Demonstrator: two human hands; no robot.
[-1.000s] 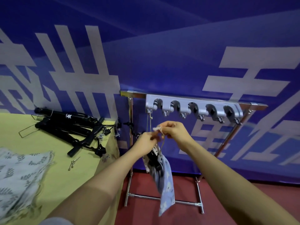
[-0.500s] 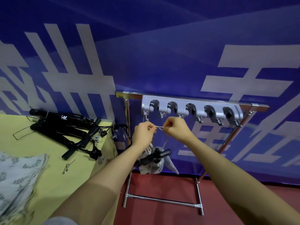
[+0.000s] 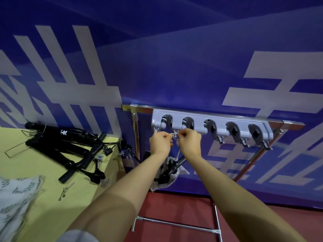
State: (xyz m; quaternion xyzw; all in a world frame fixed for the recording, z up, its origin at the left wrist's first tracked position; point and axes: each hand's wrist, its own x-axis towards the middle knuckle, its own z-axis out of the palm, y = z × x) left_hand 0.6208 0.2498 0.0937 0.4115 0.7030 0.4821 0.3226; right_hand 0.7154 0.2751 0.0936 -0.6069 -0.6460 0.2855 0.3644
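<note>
Found left hand [image 3: 160,143] and right hand [image 3: 189,142] raised side by side, knuckles close together, each clenched, with the fingertips pinching a thin white cord [image 3: 175,135]. Noted the short span of cord drawn taut between the hands, long axis running 9 to 3 o'clock, right at a small hook under the grey rack [image 3: 218,125]. Cannot tell whether looped over that hook.

Traced a further strand dropping from the hands toward 6 o'clock into a pale drawstring pouch [image 3: 173,175]. Located the pouch directly below the wrists, hanging clear of the red floor [image 3: 174,203]. Noted a black handle [image 3: 180,162] sticking out of its mouth, pointing toward 1 o'clock.

Recorded the rack mounted on a chrome rail [image 3: 138,107] at 12 o'clock of the hands, long axis 9 to 3 o'clock.

Logged at 9 o'clock a yellow surface [image 3: 43,172] bearing a heap of black hangers [image 3: 70,151] and small metal clips [image 3: 66,190]. Logged a patterned cloth [image 3: 15,198] at 8 o'clock.
</note>
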